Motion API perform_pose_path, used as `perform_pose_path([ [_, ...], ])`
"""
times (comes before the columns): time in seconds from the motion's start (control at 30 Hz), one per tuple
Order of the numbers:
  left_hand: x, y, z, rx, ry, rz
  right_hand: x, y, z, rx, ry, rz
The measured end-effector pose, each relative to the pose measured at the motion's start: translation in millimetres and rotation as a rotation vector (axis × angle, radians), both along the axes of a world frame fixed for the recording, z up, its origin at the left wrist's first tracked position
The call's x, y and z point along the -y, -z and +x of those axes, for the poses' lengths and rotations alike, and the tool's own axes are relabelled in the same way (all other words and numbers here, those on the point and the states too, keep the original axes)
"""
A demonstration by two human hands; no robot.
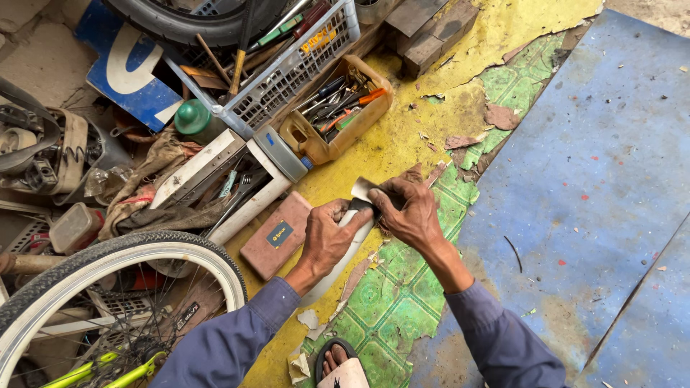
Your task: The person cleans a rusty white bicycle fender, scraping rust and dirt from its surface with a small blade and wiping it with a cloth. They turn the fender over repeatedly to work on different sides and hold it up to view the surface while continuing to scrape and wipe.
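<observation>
My left hand (327,237) grips a long pale strip (338,262) on the peeling floor (402,144); my right hand (410,212) pinches a small dark-and-white piece (363,192) against the strip's top end, just right of the brown block (277,236). I judge a slipping thumb could crumple the piece or drop it among the floor flakes.

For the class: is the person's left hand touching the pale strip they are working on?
Touching. The head view shows the left hand with fingers curled over the pale strip, no gap between them.
</observation>
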State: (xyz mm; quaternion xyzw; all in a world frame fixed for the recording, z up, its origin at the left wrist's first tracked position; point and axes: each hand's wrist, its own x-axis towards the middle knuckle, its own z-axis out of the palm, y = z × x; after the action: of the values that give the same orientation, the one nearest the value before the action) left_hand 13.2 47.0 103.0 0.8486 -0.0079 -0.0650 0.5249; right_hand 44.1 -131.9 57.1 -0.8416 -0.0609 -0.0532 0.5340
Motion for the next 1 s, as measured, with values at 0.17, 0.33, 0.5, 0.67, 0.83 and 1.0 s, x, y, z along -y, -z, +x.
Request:
perform_pose_path([
  [0.17,1,2,-4,-0.015,0.067,0.151,9,-9,7,-0.208,-0.167,-0.056],
  [0.33,4,2,-6,0.033,0.089,0.199,16,-1,7,-0.284,-0.217,0.006],
  [0.5,-7,-15,16,-0.140,-0.066,-0.026,13,24,2,-0.186,-0.160,0.250],
  [0.67,-11,-18,20,-0.087,-0.081,-0.344,10,37,1,-0.175,0.038,0.809],
  [0.83,-8,-11,16,-0.126,-0.090,-0.371,5,22,-3,-0.185,-0.003,0.668],
  [1.0,-6,-8,15,-0.161,-0.070,-0.428,-11,7,-13,-0.223,-0.001,0.735],
])
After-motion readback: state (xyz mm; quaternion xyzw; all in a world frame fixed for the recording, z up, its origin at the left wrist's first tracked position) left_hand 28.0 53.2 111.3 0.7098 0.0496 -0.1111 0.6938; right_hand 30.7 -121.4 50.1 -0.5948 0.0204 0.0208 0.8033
